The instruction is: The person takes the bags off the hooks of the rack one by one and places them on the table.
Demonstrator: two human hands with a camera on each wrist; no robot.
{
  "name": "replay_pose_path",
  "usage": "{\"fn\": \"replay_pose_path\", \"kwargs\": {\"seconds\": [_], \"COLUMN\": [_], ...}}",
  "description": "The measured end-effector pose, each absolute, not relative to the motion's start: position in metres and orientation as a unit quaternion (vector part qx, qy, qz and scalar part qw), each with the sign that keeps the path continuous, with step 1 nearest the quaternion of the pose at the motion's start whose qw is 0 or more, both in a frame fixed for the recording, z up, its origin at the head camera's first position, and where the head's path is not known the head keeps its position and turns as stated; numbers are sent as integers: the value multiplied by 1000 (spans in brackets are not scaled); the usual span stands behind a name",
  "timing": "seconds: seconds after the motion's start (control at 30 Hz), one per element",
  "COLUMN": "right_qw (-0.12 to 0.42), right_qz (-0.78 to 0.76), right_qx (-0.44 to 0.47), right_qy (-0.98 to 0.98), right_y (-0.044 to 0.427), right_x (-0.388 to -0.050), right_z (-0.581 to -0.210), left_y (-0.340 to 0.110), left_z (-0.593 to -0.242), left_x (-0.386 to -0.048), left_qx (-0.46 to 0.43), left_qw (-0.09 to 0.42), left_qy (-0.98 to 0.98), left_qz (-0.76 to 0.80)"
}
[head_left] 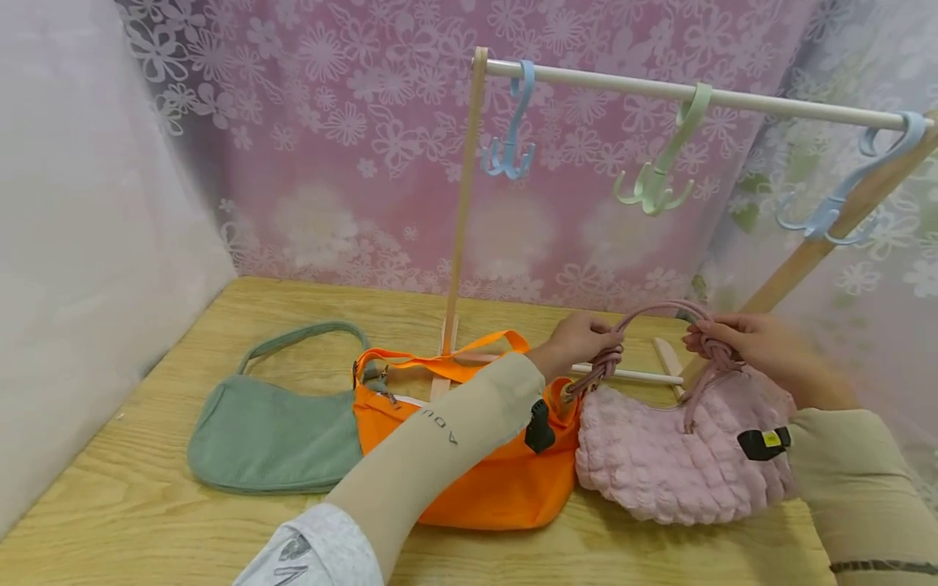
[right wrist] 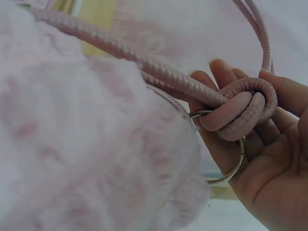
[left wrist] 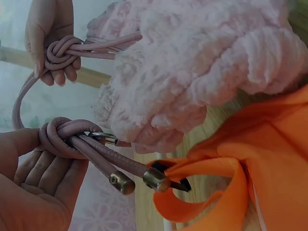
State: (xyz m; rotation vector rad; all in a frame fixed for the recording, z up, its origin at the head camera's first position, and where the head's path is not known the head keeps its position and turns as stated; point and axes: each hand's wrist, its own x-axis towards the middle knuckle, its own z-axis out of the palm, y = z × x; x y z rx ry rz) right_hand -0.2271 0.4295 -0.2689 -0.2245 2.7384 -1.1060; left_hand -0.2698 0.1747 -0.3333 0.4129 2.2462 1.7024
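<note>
A puffy pink handbag (head_left: 674,464) hangs upright below both hands at the right; whether its base touches the table cannot be told. My left hand (head_left: 577,338) pinches the left knot of its cord handle (head_left: 663,304). At the right knot, my right hand (head_left: 765,354) holds the same handle between thumb and fingers. Metal-tipped cord ends (left wrist: 156,179) dangle from the left knot in the left wrist view. A metal ring (right wrist: 236,168) shows beside the right knot in the right wrist view. The orange bag (head_left: 506,488) lies partly under my left forearm.
A green shoulder bag (head_left: 278,439) lies left of the orange one on the wooden table (head_left: 132,488). Behind stands a rack with a white rail (head_left: 601,80), bearing a blue hook (head_left: 513,138), a green hook (head_left: 659,171) and another blue hook (head_left: 835,203).
</note>
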Motion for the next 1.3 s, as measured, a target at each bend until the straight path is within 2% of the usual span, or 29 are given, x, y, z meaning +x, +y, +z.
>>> {"fn": "replay_pose_path", "kwargs": {"seconds": [0.17, 0.4, 0.57, 0.77, 1.03, 1.3], "right_qw": [93, 89, 89, 105, 98, 122], "right_qz": [-325, -348, -347, -352, -347, -347], "right_qx": [-85, -97, -96, -80, -74, -49], "right_qy": [937, 928, 929, 927, 930, 929], "right_y": [422, 421, 417, 418, 420, 416], "right_x": [-246, -266, -271, -271, -273, -274], "right_z": [-287, -317, -328, -339, -347, -354], "left_y": [168, 160, 157, 153, 153, 153], "left_z": [-345, -355, -355, -357, -364, -373], "left_x": [-274, -272, -270, -269, -273, -277], "left_qx": [137, 143, 144, 145, 155, 165], "left_qw": [151, 170, 177, 218, 199, 196], "left_qy": [776, 759, 765, 750, 798, 834], "left_qz": [597, 612, 602, 607, 548, 489]}}
